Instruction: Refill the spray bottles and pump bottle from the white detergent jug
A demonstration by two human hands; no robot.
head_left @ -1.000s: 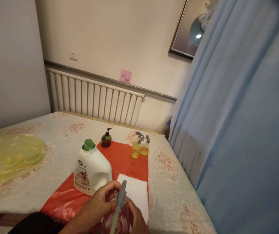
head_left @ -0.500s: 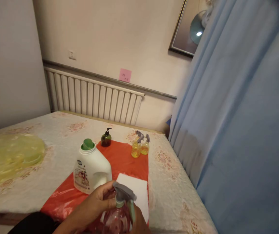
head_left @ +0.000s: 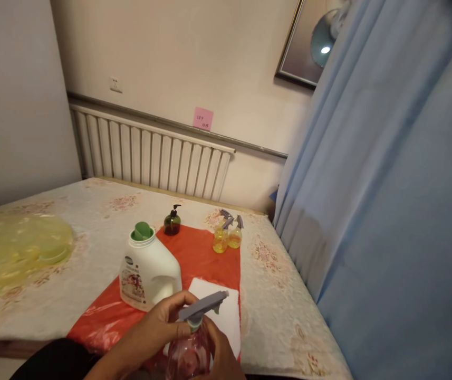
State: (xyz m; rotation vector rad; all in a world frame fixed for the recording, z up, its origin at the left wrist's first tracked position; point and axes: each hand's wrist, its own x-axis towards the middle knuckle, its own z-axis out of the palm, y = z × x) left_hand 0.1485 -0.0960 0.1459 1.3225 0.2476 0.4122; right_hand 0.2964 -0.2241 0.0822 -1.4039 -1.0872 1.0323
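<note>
Both hands clamped on pink spray bottle (head_left: 188, 356): left hand (head_left: 158, 330) at its grey trigger head (head_left: 202, 306), right hand (head_left: 221, 359) round the body, just in front of white detergent jug (head_left: 148, 274).

Cream plaster wall (head_left: 178, 47) carries a white ribbed radiator (head_left: 150, 158), pink sticky note (head_left: 202, 118) and framed picture (head_left: 307, 47); pale blue curtain (head_left: 387, 184) hangs right.

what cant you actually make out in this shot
- Pink spray bottle: its base is cut off by the bottom edge, head view.
- Right hand: fingers hidden behind the bottle and the edge.
- Pink sticky note: writing too small.
- White jug label: print too small.
</note>
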